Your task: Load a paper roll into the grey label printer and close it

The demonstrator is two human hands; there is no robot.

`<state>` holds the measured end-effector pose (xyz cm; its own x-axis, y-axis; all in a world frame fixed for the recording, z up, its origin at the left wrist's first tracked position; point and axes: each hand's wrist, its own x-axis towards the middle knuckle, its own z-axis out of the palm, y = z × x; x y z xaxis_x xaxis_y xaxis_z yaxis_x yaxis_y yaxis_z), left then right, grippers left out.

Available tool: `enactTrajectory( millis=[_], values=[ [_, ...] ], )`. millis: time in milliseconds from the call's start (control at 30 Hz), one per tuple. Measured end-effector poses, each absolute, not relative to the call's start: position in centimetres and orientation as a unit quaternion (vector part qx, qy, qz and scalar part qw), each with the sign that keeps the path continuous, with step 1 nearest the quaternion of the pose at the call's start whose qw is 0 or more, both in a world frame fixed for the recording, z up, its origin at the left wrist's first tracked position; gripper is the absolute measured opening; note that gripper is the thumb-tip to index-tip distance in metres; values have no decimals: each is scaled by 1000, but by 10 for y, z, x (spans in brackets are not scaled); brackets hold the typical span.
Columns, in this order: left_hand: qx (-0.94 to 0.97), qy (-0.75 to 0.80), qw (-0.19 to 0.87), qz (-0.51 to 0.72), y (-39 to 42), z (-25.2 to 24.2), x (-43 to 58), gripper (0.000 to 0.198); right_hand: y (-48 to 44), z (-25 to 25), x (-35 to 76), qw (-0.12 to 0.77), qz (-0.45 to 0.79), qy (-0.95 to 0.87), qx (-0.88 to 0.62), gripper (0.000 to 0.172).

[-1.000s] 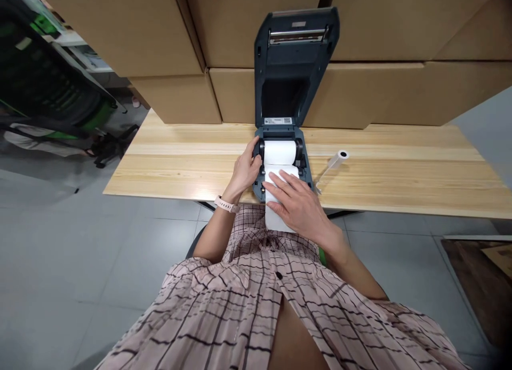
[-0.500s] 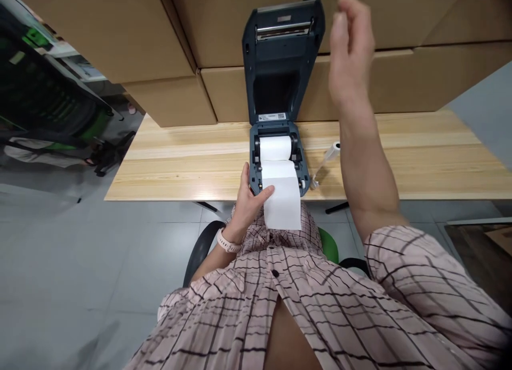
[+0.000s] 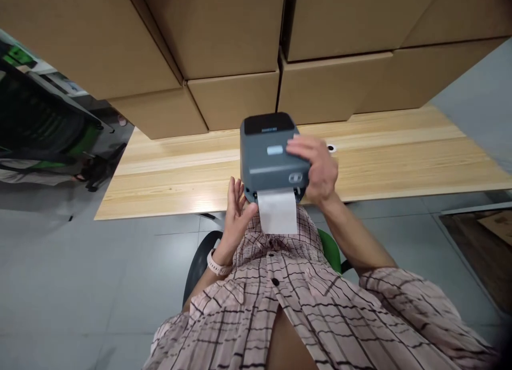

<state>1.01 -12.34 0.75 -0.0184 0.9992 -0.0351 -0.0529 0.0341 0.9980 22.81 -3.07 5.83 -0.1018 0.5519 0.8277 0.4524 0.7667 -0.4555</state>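
A dark grey label printer (image 3: pixel 272 165) stands at the table's front edge with its lid lowered; part of the base still shows beneath the lid's front. White label paper (image 3: pixel 279 212) hangs out of its front over the edge. My right hand (image 3: pixel 316 165) is wrapped over the lid's right side, fingers on top. Beside the printer's left front corner is my left hand (image 3: pixel 237 218), fingers spread and thumb pointing towards the paper. The paper roll inside is hidden by the lid. A small white roll (image 3: pixel 331 148) is mostly concealed behind my right hand.
Large cardboard boxes (image 3: pixel 234 98) are stacked along the back of the wooden table (image 3: pixel 168 183). A dark office chair (image 3: pixel 40 109) stands at the far left. Below the table, a green and black seat (image 3: pixel 330 250) is under me.
The printer's raised lid has come down over the base. My right hand has dropped from the air onto it. My left thumb has come off the paper.
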Motion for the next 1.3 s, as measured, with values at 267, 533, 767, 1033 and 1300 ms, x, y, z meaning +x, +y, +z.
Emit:
enactTrajectory(
  millis=[267,533,767,1033,1300],
  values=[
    [471,501,465,558,-81,21,19,96,-64,3,225,548,62,-722,-418,64],
    [479,490,476,552,-82,24,30,98,-75,-23,215,533,91,-691,-480,68],
    [530,471,444,548,-81,20,31,98,-75,-35,210,500,53,-697,-511,76],
    [533,468,438,552,-78,18,25,108,-69,-18,218,526,82,-701,-475,69],
    [402,555,479,549,-162,-5,46,42,-71,0,221,581,95,-701,-404,52]
  ],
)
